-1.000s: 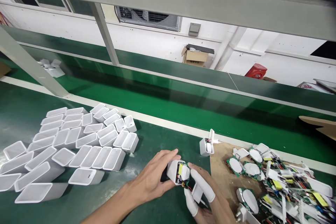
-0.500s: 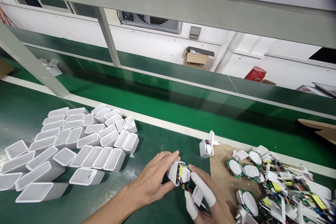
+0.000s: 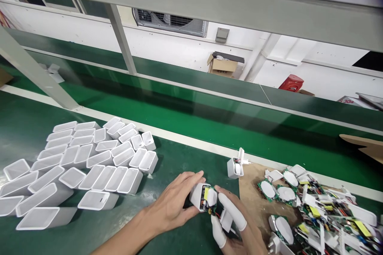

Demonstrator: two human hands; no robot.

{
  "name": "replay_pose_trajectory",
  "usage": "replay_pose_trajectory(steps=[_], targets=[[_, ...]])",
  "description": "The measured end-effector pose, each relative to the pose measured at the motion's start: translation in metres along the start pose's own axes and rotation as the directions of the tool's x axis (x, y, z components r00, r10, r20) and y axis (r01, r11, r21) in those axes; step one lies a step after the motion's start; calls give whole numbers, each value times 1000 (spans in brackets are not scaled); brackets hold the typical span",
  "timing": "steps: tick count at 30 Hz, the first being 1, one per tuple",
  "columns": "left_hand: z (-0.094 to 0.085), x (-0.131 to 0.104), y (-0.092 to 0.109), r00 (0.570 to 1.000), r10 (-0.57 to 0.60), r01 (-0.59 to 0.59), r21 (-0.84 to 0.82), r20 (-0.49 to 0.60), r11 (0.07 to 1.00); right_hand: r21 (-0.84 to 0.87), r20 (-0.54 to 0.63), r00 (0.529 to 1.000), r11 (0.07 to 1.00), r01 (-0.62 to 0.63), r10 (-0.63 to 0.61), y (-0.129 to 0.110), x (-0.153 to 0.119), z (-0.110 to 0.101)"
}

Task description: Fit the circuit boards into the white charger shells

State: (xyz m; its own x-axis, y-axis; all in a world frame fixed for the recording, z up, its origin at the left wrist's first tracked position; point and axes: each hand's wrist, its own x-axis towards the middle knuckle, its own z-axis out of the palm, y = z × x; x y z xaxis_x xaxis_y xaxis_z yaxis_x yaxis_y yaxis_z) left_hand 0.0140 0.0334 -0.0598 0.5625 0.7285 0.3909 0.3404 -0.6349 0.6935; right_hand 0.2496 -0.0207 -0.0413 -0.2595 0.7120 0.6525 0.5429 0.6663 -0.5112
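While the left hand [image 3: 173, 203] is curled around one white housing [image 3: 196, 198] over the near centre of the worktop [image 3: 179, 243], the right hand [image 3: 247, 231], two fingers sheathed in white covers [image 3: 233, 212], grips one circuit assembly [image 3: 211, 198] at its open end. One white part [image 3: 226, 220] sits between the covered fingers. To the left stand over thirty open-topped cases [image 3: 92, 176]. Far of the hands is one filled case [image 3: 235, 168]. To the right, four boards with white discs [image 3: 287, 193] lie beside one heap of components [image 3: 338, 219], too tangled to count.
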Motion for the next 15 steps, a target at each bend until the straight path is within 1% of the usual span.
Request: replay_pose_trajectory(steps=[5,15], targets=[[1,0,1,1000,-18,18,5,8,1000,-9,34,998,999,-44,44,1,-1,-2],[2,0,0,1000,-18,18,8,11,1000,-3,47,998,999,-49,49,1,1,-5]])
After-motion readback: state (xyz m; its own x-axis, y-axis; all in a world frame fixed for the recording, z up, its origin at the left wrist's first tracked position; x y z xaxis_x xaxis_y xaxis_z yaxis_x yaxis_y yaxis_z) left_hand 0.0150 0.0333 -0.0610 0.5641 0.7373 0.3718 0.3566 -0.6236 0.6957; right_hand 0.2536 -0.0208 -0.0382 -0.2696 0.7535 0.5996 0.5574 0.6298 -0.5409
